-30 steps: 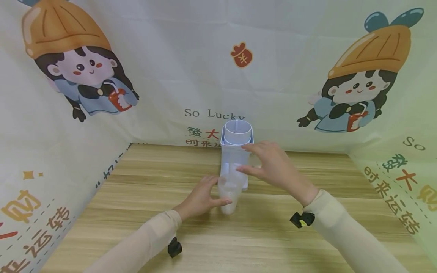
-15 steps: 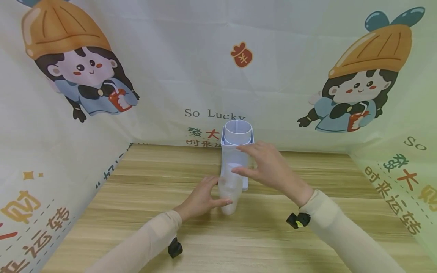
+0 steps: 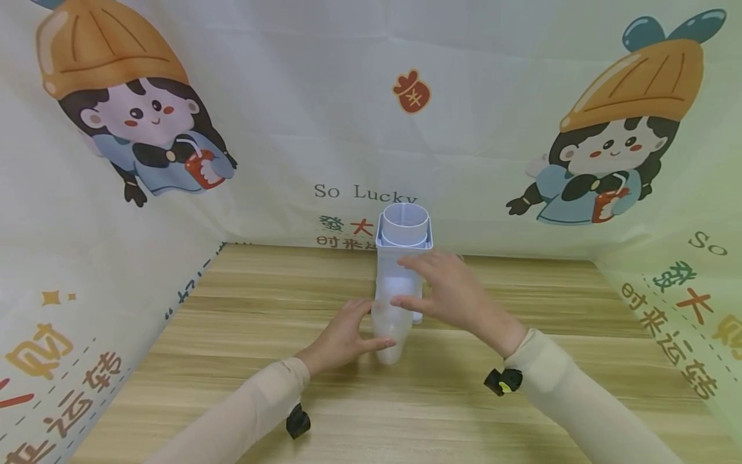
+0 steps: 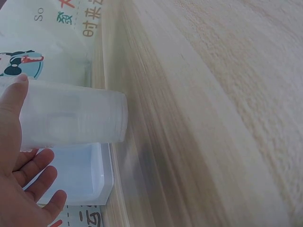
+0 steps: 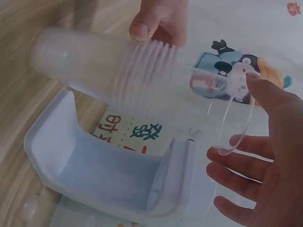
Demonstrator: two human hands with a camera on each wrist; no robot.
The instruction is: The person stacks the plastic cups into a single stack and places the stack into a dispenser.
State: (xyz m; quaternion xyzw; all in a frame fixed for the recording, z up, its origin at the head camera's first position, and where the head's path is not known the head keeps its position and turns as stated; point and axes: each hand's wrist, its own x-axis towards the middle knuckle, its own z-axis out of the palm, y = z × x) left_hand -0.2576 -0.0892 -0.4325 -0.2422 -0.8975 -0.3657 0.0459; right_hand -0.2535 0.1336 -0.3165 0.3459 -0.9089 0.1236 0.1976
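Note:
My left hand point(image 3: 339, 338) grips a stack of clear plastic cups point(image 3: 390, 332) from the left, thumb across its near side. The stack stands roughly upright, its base close over the table in the left wrist view. Several ribbed rims point(image 5: 147, 71) lie close together in the right wrist view. A single clear plastic cup point(image 5: 201, 101) extends above them, its lower part inside the stack. My right hand point(image 3: 449, 290) holds that cup near its wide rim, thumb on one side and fingers on the other. Just behind stands a white cup dispenser point(image 3: 406, 225) with a round tube on top.
The wood-grain table point(image 3: 243, 386) spreads around both hands. A printed cloth point(image 3: 290, 96) with cartoon figures hangs at the back and both sides. The dispenser's open front point(image 5: 109, 170) and flat base lie right beside the cups.
My right hand has moved down and slightly left, lowering the single cup toward the stack. My left hand and the dispenser have stayed in place.

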